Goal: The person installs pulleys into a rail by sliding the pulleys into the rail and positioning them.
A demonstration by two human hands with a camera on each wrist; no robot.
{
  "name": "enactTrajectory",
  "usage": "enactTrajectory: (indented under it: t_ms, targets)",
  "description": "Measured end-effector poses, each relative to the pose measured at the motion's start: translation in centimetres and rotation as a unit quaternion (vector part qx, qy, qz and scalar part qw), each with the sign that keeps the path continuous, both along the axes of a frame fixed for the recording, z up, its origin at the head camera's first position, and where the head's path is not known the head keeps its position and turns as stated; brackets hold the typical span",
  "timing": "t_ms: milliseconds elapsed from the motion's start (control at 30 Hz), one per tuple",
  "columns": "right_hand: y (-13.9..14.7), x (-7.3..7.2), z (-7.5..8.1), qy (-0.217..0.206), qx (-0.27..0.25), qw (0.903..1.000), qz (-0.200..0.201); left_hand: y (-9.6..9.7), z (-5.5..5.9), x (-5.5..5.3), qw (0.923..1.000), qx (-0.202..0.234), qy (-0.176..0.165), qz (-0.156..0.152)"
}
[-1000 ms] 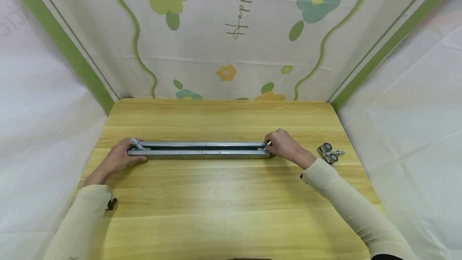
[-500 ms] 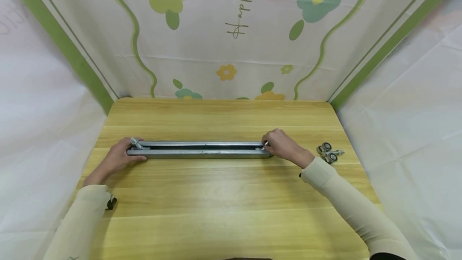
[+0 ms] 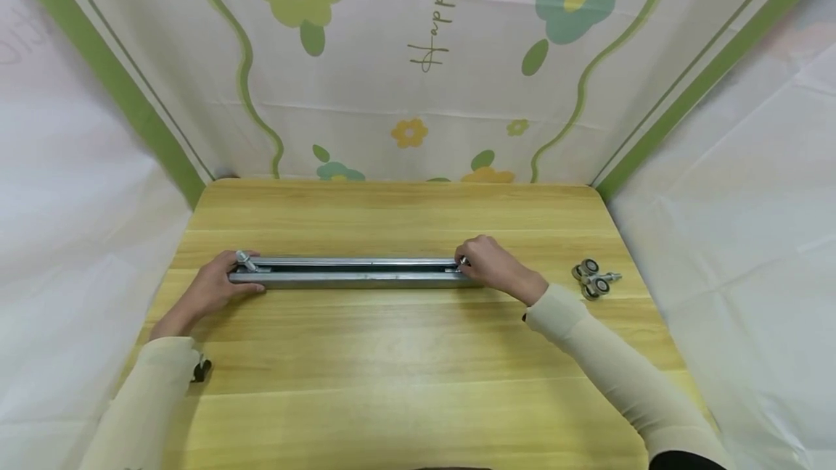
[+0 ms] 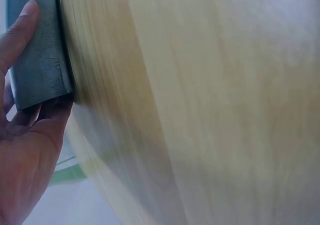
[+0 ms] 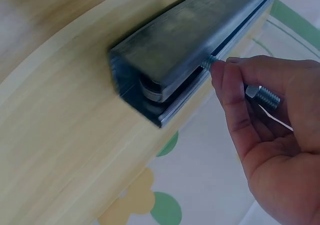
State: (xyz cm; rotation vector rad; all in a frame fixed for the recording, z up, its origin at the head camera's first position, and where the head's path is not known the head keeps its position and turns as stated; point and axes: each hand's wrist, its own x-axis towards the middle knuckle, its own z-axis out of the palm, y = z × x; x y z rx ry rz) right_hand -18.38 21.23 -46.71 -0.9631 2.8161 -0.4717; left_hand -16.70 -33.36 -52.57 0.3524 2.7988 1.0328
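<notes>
A long slotted metal rail (image 3: 366, 280) lies across the table with its slot facing up. My left hand (image 3: 212, 283) grips its left end, the thumb along the near side wall (image 4: 42, 50). At that end a threaded bolt (image 3: 244, 260) sticks up out of the slot. My right hand (image 3: 493, 263) is at the right end, where fingers and thumb pinch the threaded bolt (image 5: 207, 63) of a roller trolley. One trolley wheel (image 5: 151, 88) shows inside the rail's open end, and more bolt thread (image 5: 267, 98) shows behind the fingers.
Another roller trolley (image 3: 596, 280) with several wheels and a bolt rests on the wooden table (image 3: 392, 368), right of the rail. A flower-printed cloth wall (image 3: 366, 78) rises behind the table, with pale sheets at both sides.
My right hand has moved left along the rail, bringing the pinched trolley bolt with it. My left hand stays in place on the left end.
</notes>
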Motion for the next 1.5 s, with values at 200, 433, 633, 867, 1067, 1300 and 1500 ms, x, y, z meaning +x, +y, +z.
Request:
enactTrajectory:
  t_ms: [200,433,633,867,1067,1300,1500]
  targets:
    - [-1.3,0.0,0.2,0.006,0.0,0.9999,0.012,0.1,0.0,-0.2,1.0,-0.003,-0.001,-0.003]
    - [-2.6,-0.2,0.1,0.0,0.004,0.9999,0.011,0.0,0.1,-0.3,1.0,-0.001,0.004,-0.005]
    - [-3.6,-0.3,-0.1,0.005,-0.003,0.9997,0.023,-0.1,0.0,-0.2,1.0,0.002,0.002,-0.007]
    - [-5.2,-0.4,0.0,0.008,-0.003,0.9995,0.03,-0.1,-0.1,-0.1,1.0,0.002,-0.003,-0.006]
    - [-6.5,-0.6,0.0,0.004,0.002,0.9995,0.032,-0.2,-0.1,0.0,1.0,0.002,-0.001,-0.005]
    - [-8.3,-0.8,-0.1,0.011,0.004,0.9992,0.038,-0.4,-0.2,0.1,1.0,-0.007,0.006,0.001]
    - [-9.5,-1.0,-0.1,0.013,0.002,0.999,0.043,-0.2,-0.3,-0.2,0.9999,-0.003,0.011,-0.003]
